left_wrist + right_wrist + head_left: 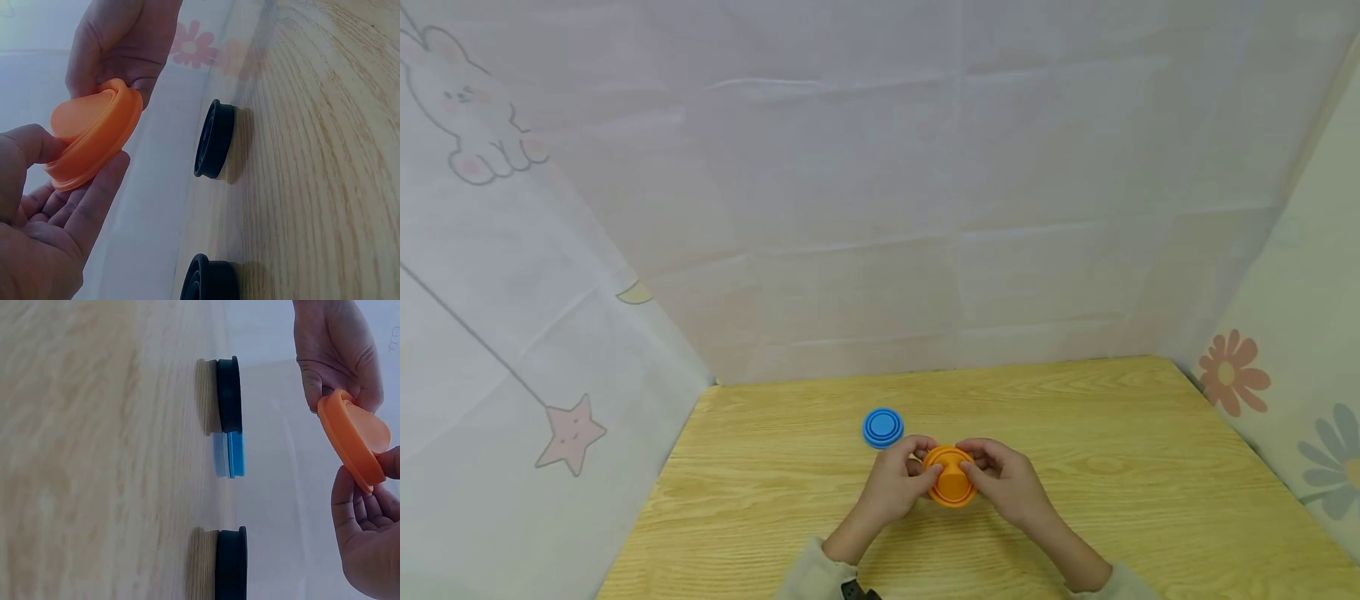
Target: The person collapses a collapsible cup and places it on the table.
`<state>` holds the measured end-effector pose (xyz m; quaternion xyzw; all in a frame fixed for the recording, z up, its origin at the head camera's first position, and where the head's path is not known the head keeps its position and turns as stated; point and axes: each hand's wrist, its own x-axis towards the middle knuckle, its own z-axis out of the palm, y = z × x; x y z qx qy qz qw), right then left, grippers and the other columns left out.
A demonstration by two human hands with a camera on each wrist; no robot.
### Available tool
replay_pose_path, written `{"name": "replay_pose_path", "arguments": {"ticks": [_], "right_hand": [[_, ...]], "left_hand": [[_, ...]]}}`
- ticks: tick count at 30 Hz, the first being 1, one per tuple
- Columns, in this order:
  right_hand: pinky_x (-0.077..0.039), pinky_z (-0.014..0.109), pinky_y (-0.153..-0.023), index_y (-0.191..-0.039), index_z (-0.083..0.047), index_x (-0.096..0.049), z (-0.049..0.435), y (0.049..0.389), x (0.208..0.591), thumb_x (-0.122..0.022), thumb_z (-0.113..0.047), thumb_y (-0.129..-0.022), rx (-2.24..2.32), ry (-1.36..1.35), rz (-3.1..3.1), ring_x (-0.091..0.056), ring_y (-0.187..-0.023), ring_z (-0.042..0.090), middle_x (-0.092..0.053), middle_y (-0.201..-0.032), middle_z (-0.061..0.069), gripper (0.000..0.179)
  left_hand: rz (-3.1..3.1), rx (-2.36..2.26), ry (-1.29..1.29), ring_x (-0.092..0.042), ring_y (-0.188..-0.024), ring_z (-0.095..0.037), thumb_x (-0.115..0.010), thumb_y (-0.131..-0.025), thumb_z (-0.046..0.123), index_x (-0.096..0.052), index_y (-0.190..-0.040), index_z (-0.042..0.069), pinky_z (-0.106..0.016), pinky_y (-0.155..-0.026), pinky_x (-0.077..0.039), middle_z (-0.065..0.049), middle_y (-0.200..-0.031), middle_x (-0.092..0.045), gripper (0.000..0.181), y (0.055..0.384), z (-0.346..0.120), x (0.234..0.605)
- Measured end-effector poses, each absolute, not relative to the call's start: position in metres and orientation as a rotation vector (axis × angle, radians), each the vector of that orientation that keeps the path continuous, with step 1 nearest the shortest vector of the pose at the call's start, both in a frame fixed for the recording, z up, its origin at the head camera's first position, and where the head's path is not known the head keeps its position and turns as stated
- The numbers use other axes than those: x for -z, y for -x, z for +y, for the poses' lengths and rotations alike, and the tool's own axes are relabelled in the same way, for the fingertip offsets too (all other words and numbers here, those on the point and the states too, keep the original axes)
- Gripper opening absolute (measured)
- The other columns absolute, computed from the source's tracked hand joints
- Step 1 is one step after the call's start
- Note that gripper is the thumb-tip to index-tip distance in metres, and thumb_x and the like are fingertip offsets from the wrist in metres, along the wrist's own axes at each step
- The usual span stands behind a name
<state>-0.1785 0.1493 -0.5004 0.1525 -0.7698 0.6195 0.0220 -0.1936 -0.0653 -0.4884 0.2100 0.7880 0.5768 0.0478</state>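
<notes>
Between both hands, raised in front of the body, is an orange collapsible cup (953, 490) with a ringed rim; its middle bulges out unevenly. My left hand (891, 485) grips its left edge, thumb on the upper face and fingers around the rim. On the opposite edge my right hand (1011, 490) pinches it the same way, thumb near the middle. In the left wrist view the cup (100, 140) is tilted, its bulge facing away from the table. A flat blue collapsible cup (882, 427) with concentric rings lies just beyond my left hand.
Wood-grain tabletop (760, 467) spreads around the hands. Dark, round ringed pieces (215, 139) sit on it in both wrist views, one overlapping the blue cup (236, 454) in the right wrist view. Pale printed sheets (850, 208) stand behind and at both sides.
</notes>
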Motion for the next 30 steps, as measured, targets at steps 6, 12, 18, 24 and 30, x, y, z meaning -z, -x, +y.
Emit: {"name": "replay_pose_path", "arguments": {"ticks": [6,12,18,24,30], "right_hand": [[-0.060,0.026,-0.067,-0.117,-0.001,-0.069,0.147,0.180,0.504,-0.070,-0.014,-0.097,-1.856,-0.458,-2.372,-0.067,-0.078,0.013,-0.070,-0.094,0.009,0.025],[-0.059,0.025,-0.069,-0.117,-0.003,-0.070,0.147,0.180,0.501,-0.070,-0.012,-0.097,-1.839,-0.415,-2.383,-0.066,-0.081,0.013,-0.070,-0.095,0.008,0.022],[-0.058,0.024,-0.074,-0.124,-0.006,-0.068,0.151,0.180,0.498,-0.070,-0.020,-0.098,-1.909,-0.372,-2.415,-0.066,-0.089,0.014,-0.070,-0.102,0.009,0.030],[-0.059,0.027,-0.079,-0.136,-0.001,-0.060,0.156,0.182,0.498,-0.064,-0.029,-0.101,-2.101,-0.371,-2.414,-0.068,-0.098,0.017,-0.068,-0.118,0.015,0.046],[-0.060,0.034,-0.081,-0.143,0.001,-0.053,0.160,0.185,0.499,-0.061,-0.035,-0.102,-2.301,-0.329,-2.407,-0.070,-0.100,0.020,-0.064,-0.129,0.017,0.055]], "left_hand": [[2.489,-1.732,-0.627,-0.065,-0.069,-0.007,-0.071,-0.092,0.009,-0.065,-0.117,0.004,-0.022,-0.059,-0.058,-0.005,-0.097,-0.063,0.025,0.193,-0.062,0.490],[2.498,-1.752,-0.600,-0.064,-0.071,-0.009,-0.071,-0.091,0.009,-0.067,-0.115,0.005,-0.023,-0.060,-0.058,-0.006,-0.099,-0.064,0.025,0.193,-0.061,0.491],[2.371,-1.825,-0.622,-0.069,-0.081,-0.011,-0.067,-0.098,0.014,-0.065,-0.123,0.003,-0.037,-0.068,-0.062,-0.011,-0.104,-0.067,0.027,0.195,-0.064,0.492],[2.207,-1.868,-0.580,-0.068,-0.092,-0.015,-0.062,-0.103,0.023,-0.059,-0.134,0.003,-0.047,-0.080,-0.061,-0.010,-0.111,-0.066,0.037,0.196,-0.067,0.492],[2.062,-1.906,-0.519,-0.071,-0.093,-0.021,-0.065,-0.101,0.027,-0.055,-0.139,0.002,-0.060,-0.084,-0.056,-0.010,-0.113,-0.063,0.046,0.198,-0.068,0.493]]}}
